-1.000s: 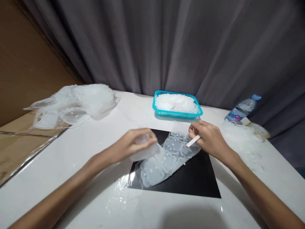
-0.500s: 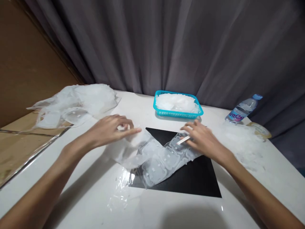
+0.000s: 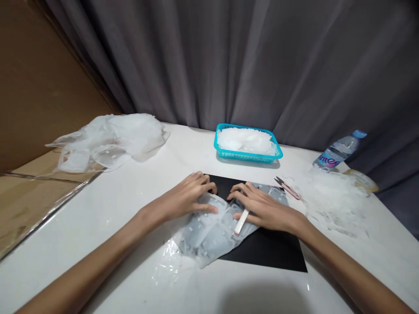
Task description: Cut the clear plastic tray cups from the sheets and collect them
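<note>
A translucent moulded sheet with raised white studs (image 3: 209, 233) lies across the left part of a black mat (image 3: 271, 248) on the white table. My left hand (image 3: 188, 198) rests flat on the sheet's upper left, fingers stretched out. My right hand (image 3: 262, 209) presses on the sheet beside it, fingertips nearly meeting the left hand's. A thin white stick with a red tip (image 3: 240, 221) is held under its fingers and points toward me.
A turquoise basket (image 3: 247, 155) of white pieces stands behind the mat. Small pink snips (image 3: 288, 187) lie to the mat's right, near loose white scraps (image 3: 330, 196) and a water bottle (image 3: 338, 152). A heap of translucent sheets (image 3: 111, 139) sits far left. A grey curtain hangs behind.
My left hand, which was pulling a sheet out to the left, has come back onto the mat. Both hands now press the sheet flat together. The snips have come into view.
</note>
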Action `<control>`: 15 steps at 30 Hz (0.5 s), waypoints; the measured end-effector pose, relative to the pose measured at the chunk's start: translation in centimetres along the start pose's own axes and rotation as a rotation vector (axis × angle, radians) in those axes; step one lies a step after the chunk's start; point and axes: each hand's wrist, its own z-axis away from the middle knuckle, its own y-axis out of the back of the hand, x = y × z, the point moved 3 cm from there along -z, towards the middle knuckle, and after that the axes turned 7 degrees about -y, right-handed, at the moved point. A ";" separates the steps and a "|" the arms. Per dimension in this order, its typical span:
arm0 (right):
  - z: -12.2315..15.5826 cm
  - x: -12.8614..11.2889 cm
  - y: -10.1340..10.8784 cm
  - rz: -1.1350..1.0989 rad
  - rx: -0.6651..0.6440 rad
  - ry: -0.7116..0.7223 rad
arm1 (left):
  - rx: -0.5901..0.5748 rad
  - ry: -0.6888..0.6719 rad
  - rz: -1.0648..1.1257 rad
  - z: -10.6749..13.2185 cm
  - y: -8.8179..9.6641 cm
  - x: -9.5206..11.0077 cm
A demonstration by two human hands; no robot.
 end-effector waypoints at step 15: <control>4.2 -5.6 4.4 0.845 0.617 0.032 | 0.299 0.454 0.100 1.2 1.6 -2.2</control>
